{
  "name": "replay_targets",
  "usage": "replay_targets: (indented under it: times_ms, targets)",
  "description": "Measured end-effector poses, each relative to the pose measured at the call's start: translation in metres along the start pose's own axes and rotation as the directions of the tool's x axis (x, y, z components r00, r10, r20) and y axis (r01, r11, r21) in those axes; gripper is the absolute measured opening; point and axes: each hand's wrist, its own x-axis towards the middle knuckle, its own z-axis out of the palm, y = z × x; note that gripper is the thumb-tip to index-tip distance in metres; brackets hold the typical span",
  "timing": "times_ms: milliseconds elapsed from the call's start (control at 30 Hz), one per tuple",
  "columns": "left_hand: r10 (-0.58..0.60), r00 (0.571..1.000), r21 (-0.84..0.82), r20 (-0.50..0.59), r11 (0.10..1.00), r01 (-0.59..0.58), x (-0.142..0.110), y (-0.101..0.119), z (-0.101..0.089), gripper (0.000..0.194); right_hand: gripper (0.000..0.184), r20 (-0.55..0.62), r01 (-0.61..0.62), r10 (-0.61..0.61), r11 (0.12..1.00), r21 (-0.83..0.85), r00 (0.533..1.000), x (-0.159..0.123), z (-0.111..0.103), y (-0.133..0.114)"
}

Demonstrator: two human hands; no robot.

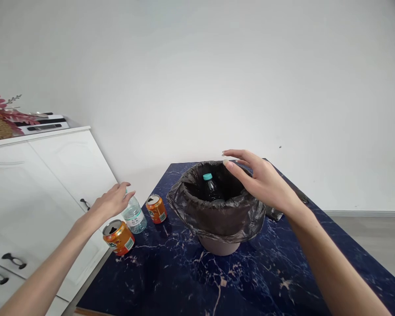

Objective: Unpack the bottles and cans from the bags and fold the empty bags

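Fingers of left hand loosely curled on clear bottle's top; right hand spread, empty, over bin.

Plain white wall all across the back, white cabinet with dark handles on the left, dried pink flowers on top. Grey floor far right, soft even light.

Glossy marble-look table; thin crinkled plastic liner in bin; clear plastic bottle; shiny metal cans.
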Motion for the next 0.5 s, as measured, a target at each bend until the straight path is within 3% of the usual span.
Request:
replay_targets:
  times_ms: [100,200,300,367,433,500]
  targets:
    - [0.039,0.996,-0.030,-0.084,0.999,-0.041,-0.008,0.007,0.001,0.058,0.050,0.017,0.008,-0.008,1.000,0.002,1.000,0.001,0.003,0.002]
    - [0.048,0.977,-0.026,-0.206,0.998,-0.054,-0.021,0.025,-0.012,0.053,0.050,0.026,0.018,-0.018,1.000,-0.012,1.000,0.001,0.004,0.004]
    - [0.081,0.914,-0.055,-0.398,0.992,-0.112,-0.038,0.052,-0.036,0.049,0.050,0.026,0.018,-0.017,1.000,-0.020,1.000,0.002,0.005,0.007]
    - [0.132,0.750,-0.140,-0.648,0.947,-0.288,-0.049,0.074,-0.057,0.040,0.049,0.025,0.014,-0.013,1.000,-0.025,1.000,0.003,0.005,0.008]
    - [0.131,0.520,-0.167,-0.844,0.857,-0.487,-0.059,0.100,-0.080,0.033,0.048,0.024,0.014,-0.014,1.000,-0.025,1.000,0.004,0.006,0.009]
    - [0.106,0.350,-0.201,-0.931,0.652,-0.731,-0.067,0.127,-0.100,0.033,0.047,0.020,0.012,-0.012,1.000,-0.017,1.000,0.005,0.006,0.010]
